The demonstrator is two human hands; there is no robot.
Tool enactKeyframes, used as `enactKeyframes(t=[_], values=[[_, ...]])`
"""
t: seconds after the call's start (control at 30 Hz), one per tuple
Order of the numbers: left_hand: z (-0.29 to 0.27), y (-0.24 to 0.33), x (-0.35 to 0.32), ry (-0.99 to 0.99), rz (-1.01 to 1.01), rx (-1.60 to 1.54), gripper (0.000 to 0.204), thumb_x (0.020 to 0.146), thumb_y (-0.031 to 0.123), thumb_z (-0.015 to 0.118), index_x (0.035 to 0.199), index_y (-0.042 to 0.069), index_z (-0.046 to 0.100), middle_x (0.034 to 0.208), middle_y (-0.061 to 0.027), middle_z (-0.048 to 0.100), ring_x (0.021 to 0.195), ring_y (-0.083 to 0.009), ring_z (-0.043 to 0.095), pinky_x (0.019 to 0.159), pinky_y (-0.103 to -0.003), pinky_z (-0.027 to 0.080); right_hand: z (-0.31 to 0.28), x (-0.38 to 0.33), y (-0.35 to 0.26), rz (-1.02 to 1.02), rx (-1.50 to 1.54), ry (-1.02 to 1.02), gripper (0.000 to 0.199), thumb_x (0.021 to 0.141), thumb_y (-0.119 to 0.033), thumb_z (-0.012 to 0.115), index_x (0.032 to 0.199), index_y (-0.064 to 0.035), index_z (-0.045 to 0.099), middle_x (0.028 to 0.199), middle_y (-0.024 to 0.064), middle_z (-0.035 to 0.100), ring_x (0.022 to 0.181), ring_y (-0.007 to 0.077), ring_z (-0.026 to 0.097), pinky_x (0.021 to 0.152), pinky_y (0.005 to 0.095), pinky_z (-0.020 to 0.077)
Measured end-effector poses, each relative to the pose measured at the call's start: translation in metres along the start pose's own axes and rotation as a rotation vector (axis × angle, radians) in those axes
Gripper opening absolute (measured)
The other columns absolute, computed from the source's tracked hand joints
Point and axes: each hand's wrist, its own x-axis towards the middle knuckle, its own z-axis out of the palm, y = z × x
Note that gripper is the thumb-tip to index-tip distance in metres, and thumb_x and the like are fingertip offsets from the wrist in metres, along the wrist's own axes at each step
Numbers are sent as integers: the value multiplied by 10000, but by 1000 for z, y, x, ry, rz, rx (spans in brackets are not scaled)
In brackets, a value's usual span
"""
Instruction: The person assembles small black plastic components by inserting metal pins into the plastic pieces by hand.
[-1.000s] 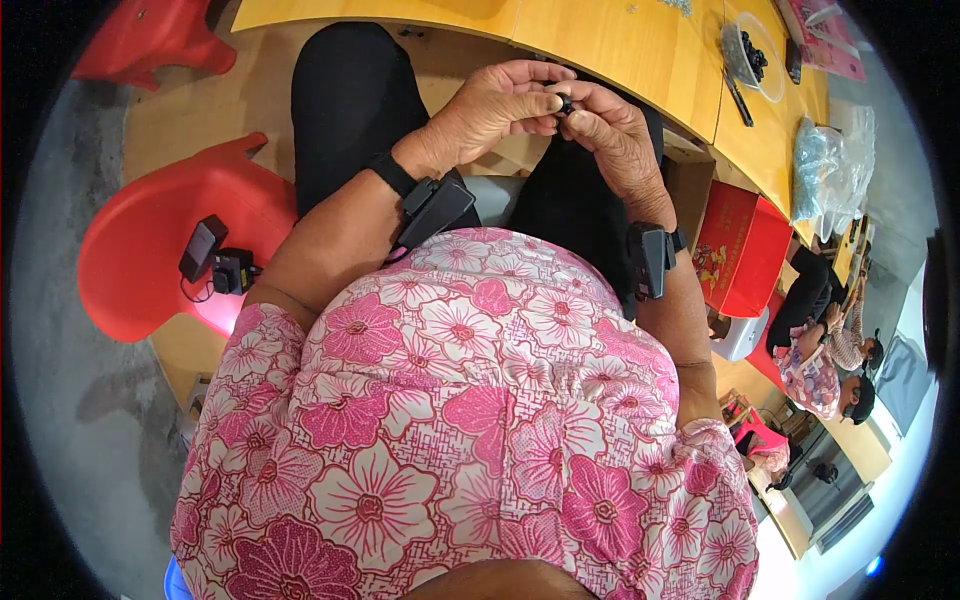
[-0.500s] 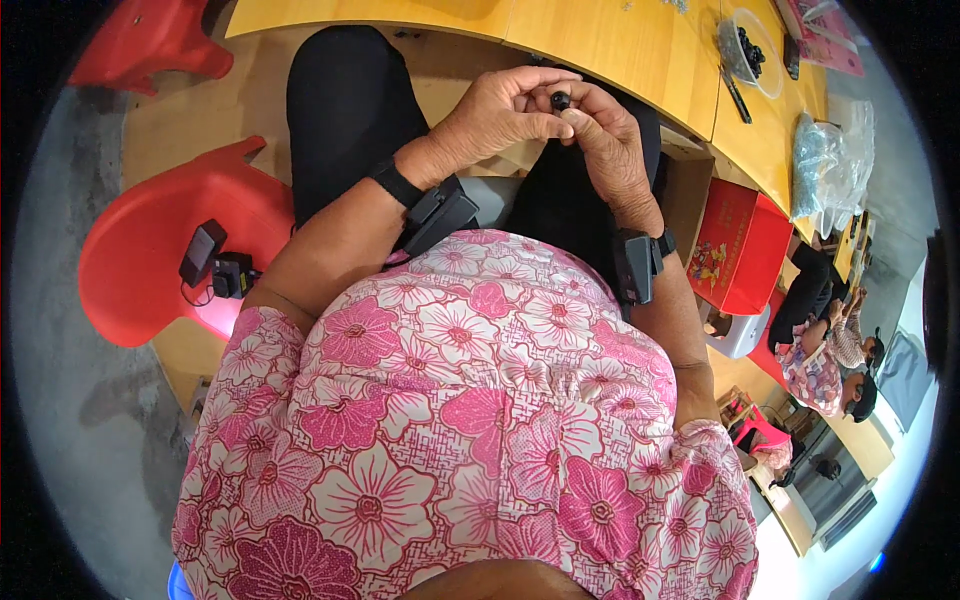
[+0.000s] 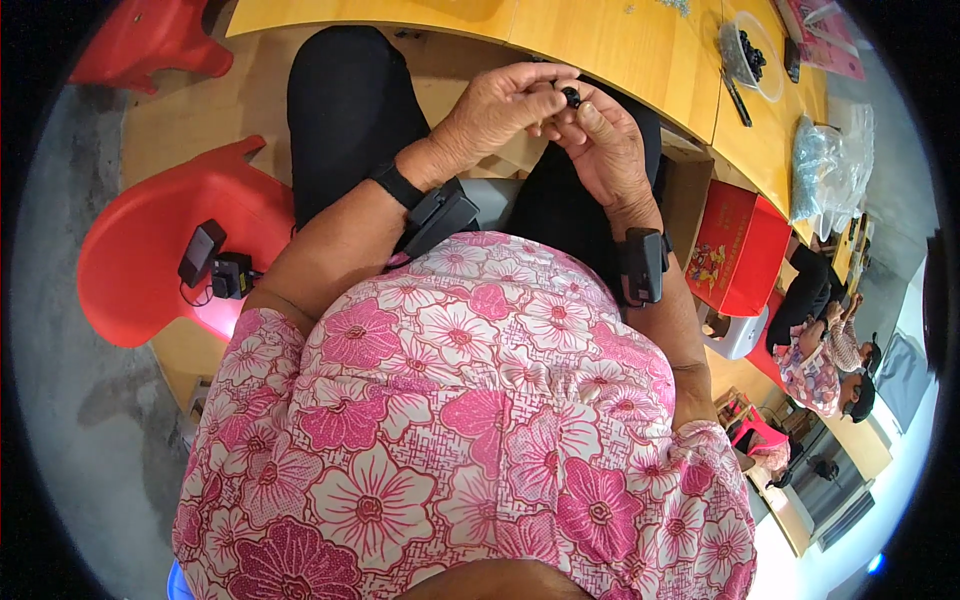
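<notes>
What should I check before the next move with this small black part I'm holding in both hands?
1. Small black part pinched between fingertips of both hands: ok.
2. Left hand grip on it: ok, fingers curled around it.
3. Right hand grip: ok, fingertips touch the part.
4. Part's orientation and detail: cannot tell, too small.
5. Clear bowl of dark pieces on the wooden table: ok, upright.
6. Hands held above the lap, at the table edge: ok.

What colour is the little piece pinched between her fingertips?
Black: the small round piece shows best in the head view.
</notes>
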Motion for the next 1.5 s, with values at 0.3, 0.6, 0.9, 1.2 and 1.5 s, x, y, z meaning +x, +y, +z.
enactKeyframes(t=[0.3,0.6,0.9,1.2,1.5], values=[[-5,-3,-1,14,-108,-204,340,888,183,587,1198,47,553,967,23,622,697,-28,506,635,-167,440,4,-1,-11,56,-183,15,359,847,-232,618,1111,5,567,774,-25,520,658,67,439,657,222,409],[-9,-9,1,-18,-172,-513,301,867,128,601,1146,17,576,898,11,615,709,-33,526,631,-158,455,8,-3,-12,-12,-469,21,290,860,-213,595,1076,-19,584,782,-34,543,646,51,421,588,183,349],[-12,-14,1,-71,-174,-545,289,873,113,589,1146,20,577,919,-1,612,754,-44,540,661,-166,469,5,-2,-14,0,-465,13,274,852,-169,597,1077,-12,595,744,-31,527,630,62,403,578,198,347],[-13,-17,-1,-82,-172,-512,298,874,129,593,1152,23,575,917,-9,612,754,-61,553,696,-183,482,2,-4,-16,10,-454,-32,308,855,-200,606,1086,4,596,754,-19,531,635,69,406,585,201,343],[-1,-3,-2,-90,9,-130,420,842,87,628,1238,23,503,984,-18,591,859,-74,560,781,-212,497,1,-4,-8,-27,-282,4,321,856,-208,610,1089,12,591,843,3,567,631,67,411,589,193,351]])
